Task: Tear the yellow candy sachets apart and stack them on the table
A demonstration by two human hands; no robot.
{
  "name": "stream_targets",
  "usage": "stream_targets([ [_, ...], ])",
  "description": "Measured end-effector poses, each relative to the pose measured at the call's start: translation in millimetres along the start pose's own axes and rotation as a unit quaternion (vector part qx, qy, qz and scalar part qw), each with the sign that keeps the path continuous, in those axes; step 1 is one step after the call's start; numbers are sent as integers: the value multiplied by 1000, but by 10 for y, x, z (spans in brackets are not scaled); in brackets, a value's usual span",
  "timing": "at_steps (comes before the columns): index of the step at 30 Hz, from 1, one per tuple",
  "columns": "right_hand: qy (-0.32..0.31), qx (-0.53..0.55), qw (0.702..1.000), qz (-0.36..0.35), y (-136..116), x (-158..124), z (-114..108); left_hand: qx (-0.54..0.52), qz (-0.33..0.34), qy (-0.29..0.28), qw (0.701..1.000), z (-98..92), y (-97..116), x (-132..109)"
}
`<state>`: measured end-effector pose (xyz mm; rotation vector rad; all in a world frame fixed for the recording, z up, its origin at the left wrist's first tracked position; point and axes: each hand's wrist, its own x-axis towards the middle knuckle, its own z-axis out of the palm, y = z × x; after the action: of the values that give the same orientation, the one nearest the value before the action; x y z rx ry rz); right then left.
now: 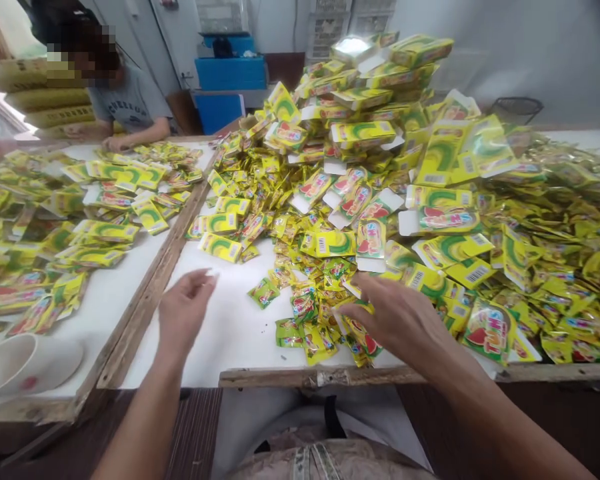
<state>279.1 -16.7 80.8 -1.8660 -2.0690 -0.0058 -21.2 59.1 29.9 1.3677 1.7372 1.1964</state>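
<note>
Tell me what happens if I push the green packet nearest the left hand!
The packet probably slides easily, since its wrapper looks shiny. It likely won't roll, as it lies flat. Its thin-looking edges might bend.

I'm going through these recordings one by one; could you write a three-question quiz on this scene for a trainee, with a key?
1. Which hand is right by the loose sachets near the table's front edge: the left hand or the right hand?
2. True or false: a co-worker is at the far side of the left-hand table.
3. Fill in the blank: the strip between the left-hand table and the right-hand table is made of ____.

Key: 1. the right hand; 2. true; 3. wood.
</note>
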Motion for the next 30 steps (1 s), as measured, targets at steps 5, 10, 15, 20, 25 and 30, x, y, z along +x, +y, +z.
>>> stream_targets([
  [5, -75, -66, 995, -5, 164, -476, 311, -36, -74, -109, 991, 297, -170, -347],
  [10, -3, 81, 997, -5, 10, -273, 273, -50, -66, -139, 987, 313, -62, -432],
  [15, -10, 385, 919, 85, -416, 163, 346, -132, -10, -206, 970, 372, 104, -540],
  [20, -133, 418, 897, 45, -664, 507, 755, -203, -68, -215, 953, 363, 38, -497],
  [25, -172, 166, 969, -58, -521, 767, 978, -196, -86, -128, 968, 79, -59, -250],
  [30, -258, 44, 960, -103, -485, 851, 1113, -254, -84, -72, 961, -42, -24, -87],
])
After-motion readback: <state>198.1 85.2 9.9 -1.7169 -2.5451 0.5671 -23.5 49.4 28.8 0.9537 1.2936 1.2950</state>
